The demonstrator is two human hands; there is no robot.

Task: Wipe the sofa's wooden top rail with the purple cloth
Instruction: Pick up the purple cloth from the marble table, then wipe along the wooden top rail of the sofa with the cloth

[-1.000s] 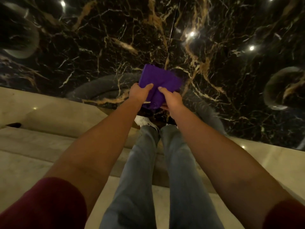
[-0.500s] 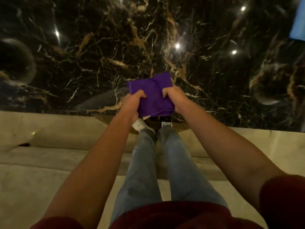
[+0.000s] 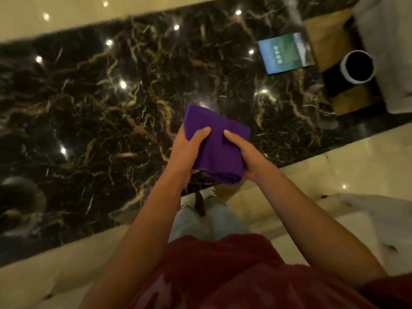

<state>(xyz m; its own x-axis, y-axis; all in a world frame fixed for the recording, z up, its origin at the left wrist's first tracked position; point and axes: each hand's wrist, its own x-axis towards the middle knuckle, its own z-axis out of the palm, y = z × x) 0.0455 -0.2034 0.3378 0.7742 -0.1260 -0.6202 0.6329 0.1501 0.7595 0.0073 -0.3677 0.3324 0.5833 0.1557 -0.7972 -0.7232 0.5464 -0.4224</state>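
Observation:
I hold a folded purple cloth (image 3: 219, 150) in front of my body with both hands. My left hand (image 3: 186, 150) grips its left edge, thumb on top. My right hand (image 3: 247, 156) grips its right side, thumb pressed on the fold. The cloth hangs above a black marble floor (image 3: 100, 112) with gold veins. No wooden sofa rail shows in this view; a pale upholstered piece (image 3: 388, 41) fills the top right corner, and I cannot tell what it is.
Cream floor tiles (image 3: 361, 157) border the black marble. At the upper right a round dark bin with a white rim (image 3: 357, 66) stands by a tan wooden surface (image 3: 325, 30). A blue-green rectangle (image 3: 286, 53) shows next to it. My legs and shoes (image 3: 196, 199) are below.
The view has swung to the right, bringing the bin and the pale upholstered piece into sight. Both hands stay on the cloth, which is folded more compactly than before.

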